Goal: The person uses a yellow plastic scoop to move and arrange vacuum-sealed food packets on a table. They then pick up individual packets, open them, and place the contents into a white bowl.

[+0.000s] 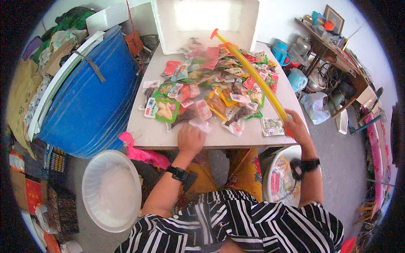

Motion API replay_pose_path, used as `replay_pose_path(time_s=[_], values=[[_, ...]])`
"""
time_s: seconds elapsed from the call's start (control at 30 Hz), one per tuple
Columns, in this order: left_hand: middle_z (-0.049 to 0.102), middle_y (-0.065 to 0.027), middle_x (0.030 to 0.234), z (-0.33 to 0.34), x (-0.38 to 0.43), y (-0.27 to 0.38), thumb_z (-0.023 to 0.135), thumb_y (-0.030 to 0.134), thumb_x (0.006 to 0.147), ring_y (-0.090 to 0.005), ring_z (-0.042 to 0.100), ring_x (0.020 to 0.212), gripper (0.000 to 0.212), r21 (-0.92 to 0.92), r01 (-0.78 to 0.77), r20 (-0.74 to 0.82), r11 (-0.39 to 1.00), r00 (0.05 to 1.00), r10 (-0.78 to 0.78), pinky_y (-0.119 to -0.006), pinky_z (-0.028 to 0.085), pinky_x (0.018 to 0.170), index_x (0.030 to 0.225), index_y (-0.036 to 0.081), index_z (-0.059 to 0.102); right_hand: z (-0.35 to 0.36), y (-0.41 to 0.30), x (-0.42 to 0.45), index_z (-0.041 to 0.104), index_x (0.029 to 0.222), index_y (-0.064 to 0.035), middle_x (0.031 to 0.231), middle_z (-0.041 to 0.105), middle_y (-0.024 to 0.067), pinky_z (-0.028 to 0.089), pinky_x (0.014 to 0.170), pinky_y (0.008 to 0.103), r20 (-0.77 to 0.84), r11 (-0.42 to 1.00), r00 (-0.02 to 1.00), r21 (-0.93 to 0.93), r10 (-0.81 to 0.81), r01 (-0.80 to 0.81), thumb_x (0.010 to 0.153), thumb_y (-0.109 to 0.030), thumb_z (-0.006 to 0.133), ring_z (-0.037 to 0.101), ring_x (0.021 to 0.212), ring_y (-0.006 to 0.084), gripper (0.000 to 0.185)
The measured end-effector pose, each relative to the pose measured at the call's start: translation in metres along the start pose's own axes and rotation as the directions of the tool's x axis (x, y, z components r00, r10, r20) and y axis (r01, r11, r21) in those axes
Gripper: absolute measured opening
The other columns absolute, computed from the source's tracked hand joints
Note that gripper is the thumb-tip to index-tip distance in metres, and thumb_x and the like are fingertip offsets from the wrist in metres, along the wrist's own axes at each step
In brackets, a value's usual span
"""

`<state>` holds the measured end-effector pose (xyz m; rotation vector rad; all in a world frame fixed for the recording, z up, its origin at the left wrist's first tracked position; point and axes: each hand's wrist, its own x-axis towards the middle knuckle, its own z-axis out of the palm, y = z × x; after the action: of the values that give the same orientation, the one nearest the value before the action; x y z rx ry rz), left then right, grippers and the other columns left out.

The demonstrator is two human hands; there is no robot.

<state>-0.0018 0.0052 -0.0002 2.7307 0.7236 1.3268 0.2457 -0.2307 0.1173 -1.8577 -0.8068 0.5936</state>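
Note:
My right hand (296, 127) grips the lower end of a long yellow plastic stick (258, 79), whose orange-red T-shaped head points up and away over the table. My left hand (190, 138) rests at the near table edge with its fingers curled, touching or close to a clear plastic packet (202, 124); whether it holds the packet cannot be told. A heap of small sealed food packets (221, 72) spreads over the white table (142, 132). A green-edged packet (165, 110) lies left of my left hand, and a silvery packet (271, 127) beside my right hand.
An open white foam box (159, 28) stands on its side behind the heap. A large blue tub (91, 95) is at the left. Below the table are a translucent basin (88, 189) at left and a white bucket with packets (269, 177) at right. A pink bag (152, 158) hangs by the left corner.

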Motion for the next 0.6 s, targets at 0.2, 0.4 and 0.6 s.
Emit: replay_pose_path(time_s=[0.2, 0.4, 0.6], values=[[0.045, -0.0106, 0.061, 0.002, 0.002, -0.001, 0.052, 0.015, 0.063, -0.0294, 0.045, 0.062, 0.013, -0.056, 0.017, 0.047, 0.998, 0.999, -0.014, -0.041, 0.035, 0.054, 0.058, 0.005, 0.044, 0.052, 0.001, 0.142, 0.044, 0.106, -0.0039, 0.069, 0.049, 0.0069, 0.041, 0.046, 0.024, 0.036, 0.99, 0.991, 0.072, -0.128, 0.125, 0.077, -0.021, 0.047, 0.049, 0.056, 0.0131, 0.034], [0.045, -0.0102, 0.059, 0.0, 0.002, -0.004, 0.051, 0.014, 0.062, -0.0292, 0.044, 0.06, 0.012, -0.067, 0.011, 0.043, 0.998, 0.999, -0.008, -0.041, 0.034, 0.052, 0.055, 0.006, 0.044, 0.1, -0.039, 0.154, 0.049, 0.095, -0.0001, 0.07, 0.051, 0.0075, 0.039, 0.046, 0.0264, 0.147, 0.997, 0.988, -0.063, -0.042, 0.052, 0.072, -0.018, 0.049, 0.048, 0.057, 0.0128, 0.03], [0.044, -0.0102, 0.059, 0.002, 0.001, 0.0, 0.051, 0.014, 0.062, -0.0294, 0.044, 0.06, 0.012, -0.055, 0.001, 0.004, 0.999, 1.0, 0.0, -0.041, 0.034, 0.052, 0.055, 0.006, 0.044, 0.065, -0.011, 0.111, 0.045, 0.104, -0.0028, 0.07, 0.052, 0.0059, 0.039, 0.049, 0.0261, 0.115, 0.957, 0.986, -0.253, -0.119, 0.145, 0.076, -0.019, 0.05, 0.048, 0.058, 0.0124, 0.033]])
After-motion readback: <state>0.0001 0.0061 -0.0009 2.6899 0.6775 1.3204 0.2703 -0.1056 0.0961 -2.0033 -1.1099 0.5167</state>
